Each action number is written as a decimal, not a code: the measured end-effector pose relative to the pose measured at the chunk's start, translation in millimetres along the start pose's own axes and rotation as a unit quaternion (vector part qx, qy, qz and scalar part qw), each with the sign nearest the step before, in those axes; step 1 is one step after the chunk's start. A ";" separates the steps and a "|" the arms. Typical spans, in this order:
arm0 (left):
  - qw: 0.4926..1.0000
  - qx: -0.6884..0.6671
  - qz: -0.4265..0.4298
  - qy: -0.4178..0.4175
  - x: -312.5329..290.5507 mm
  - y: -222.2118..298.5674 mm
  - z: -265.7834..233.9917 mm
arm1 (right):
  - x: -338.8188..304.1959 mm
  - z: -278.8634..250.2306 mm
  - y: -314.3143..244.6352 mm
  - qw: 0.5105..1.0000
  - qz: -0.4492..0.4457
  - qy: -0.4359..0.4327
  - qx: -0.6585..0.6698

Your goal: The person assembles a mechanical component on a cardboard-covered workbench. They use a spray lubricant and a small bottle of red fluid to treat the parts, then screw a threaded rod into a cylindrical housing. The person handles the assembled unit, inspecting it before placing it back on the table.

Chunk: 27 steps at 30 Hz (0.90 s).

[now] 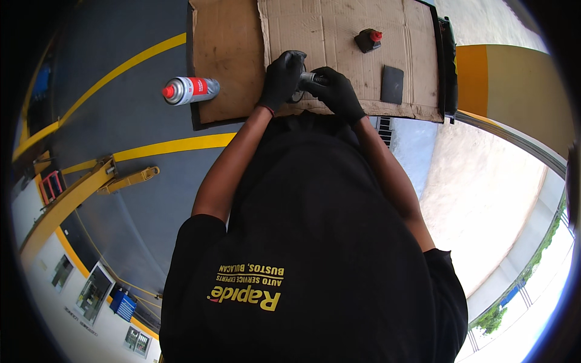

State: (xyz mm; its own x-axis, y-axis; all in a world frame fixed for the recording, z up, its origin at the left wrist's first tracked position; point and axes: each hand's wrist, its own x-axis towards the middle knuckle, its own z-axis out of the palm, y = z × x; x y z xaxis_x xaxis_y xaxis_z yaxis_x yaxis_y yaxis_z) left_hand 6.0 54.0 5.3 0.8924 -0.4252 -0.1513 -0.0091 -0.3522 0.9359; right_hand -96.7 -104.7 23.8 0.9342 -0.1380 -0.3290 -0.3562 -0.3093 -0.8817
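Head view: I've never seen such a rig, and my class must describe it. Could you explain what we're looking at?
There is no robot. A person wears two wide fisheye cameras on the head; this picture comes from the left one, looking down, so straight edges bend. The black-gloved left hand and right hand hold a grey part, mostly hidden by their fingers. On the cardboard are a spray can at left, and a black bottle and dark sheet at right.
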 end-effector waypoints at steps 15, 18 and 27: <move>0.999 0.016 0.046 -0.019 4.3 -2.8 -2.1 | -1.2 -2.2 4.6 0.990 0.108 -0.063 0.069; 0.999 0.018 0.030 -0.019 5.1 -4.2 -4.7 | -4.0 -5.9 -6.3 0.973 -0.182 0.034 -0.139; 0.999 0.009 0.032 -0.018 8.3 -12.0 -8.2 | -1.1 1.0 -11.1 0.992 0.109 -0.044 0.043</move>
State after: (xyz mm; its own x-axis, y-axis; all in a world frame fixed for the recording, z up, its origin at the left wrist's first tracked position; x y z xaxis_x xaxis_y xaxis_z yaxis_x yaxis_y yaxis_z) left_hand 17.2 61.4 -4.5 0.8726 -0.4774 -0.1033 -0.0740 -0.3383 0.9381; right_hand -93.8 -100.1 33.6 0.8348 -0.1093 -0.5395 -0.5502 -0.1991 -0.8109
